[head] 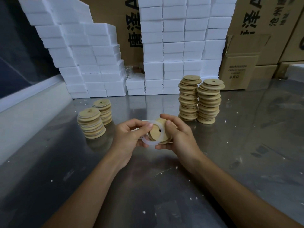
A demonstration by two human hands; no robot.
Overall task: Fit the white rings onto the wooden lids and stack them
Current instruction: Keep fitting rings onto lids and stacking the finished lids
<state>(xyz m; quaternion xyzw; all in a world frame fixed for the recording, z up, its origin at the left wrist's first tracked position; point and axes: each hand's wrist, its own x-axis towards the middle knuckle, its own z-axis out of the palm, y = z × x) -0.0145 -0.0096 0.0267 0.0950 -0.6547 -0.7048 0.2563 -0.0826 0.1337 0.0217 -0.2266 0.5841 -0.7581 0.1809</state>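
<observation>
Above the middle of the steel table, my right hand [177, 134] grips a round wooden lid [156, 131] with a small centre hole, tilted on edge. My left hand [130, 135] pinches a white ring [148, 140] that lies partly around the lid's inner step. Two short stacks of lids with white rings stand at the left [91, 123] [103, 111]. On the right rise two tall stacks of bare wooden lids [189, 99] [209, 102].
White foam blocks [172, 46] are piled in a wall along the back, with cardboard boxes [243, 66] behind and to the right. The steel table [148, 186] carries scattered white crumbs. A white ledge [24, 99] borders the left side.
</observation>
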